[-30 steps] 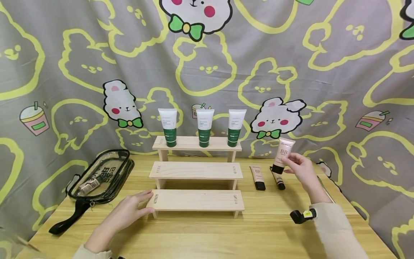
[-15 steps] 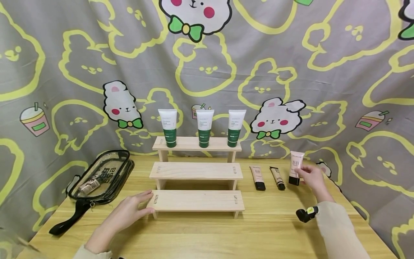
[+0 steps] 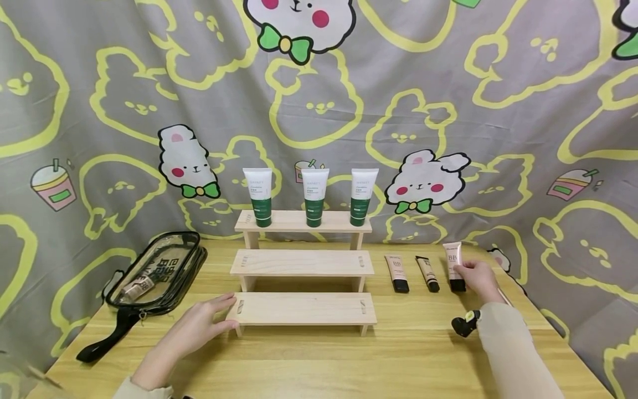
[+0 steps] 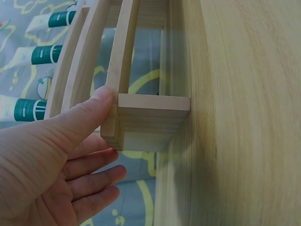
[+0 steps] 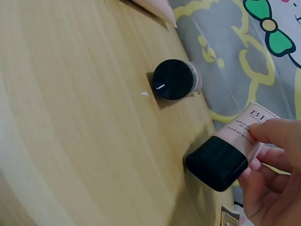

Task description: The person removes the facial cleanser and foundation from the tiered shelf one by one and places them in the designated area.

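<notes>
My right hand (image 3: pixel 479 278) pinches a pink BB cream tube (image 3: pixel 452 260) between thumb and fingers. In the right wrist view the tube's black cap (image 5: pixel 217 163) is low over the table, the tube tilted. Left of it lie a smaller tube with a black cap (image 3: pixel 427 274) and another pink BB cream tube (image 3: pixel 397 274). My left hand (image 3: pixel 199 322) holds the left end of the lowest tier of a three-step wooden stand (image 3: pixel 304 308). Its thumb (image 4: pixel 96 101) rests on the plank's front edge; the other fingers reach behind.
Three white-and-green tubes, left (image 3: pixel 259 197), middle (image 3: pixel 315 198) and right (image 3: pixel 363 197), stand caps down on the top tier. A clear black-trimmed pouch (image 3: pixel 174 266) with a tube inside lies at left. A patterned curtain (image 3: pixel 319 111) hangs behind the table (image 3: pixel 309 363).
My right hand has carried the BB cream tube rightward and down, from over the small tube to its right side. My left hand stays at the stand.
</notes>
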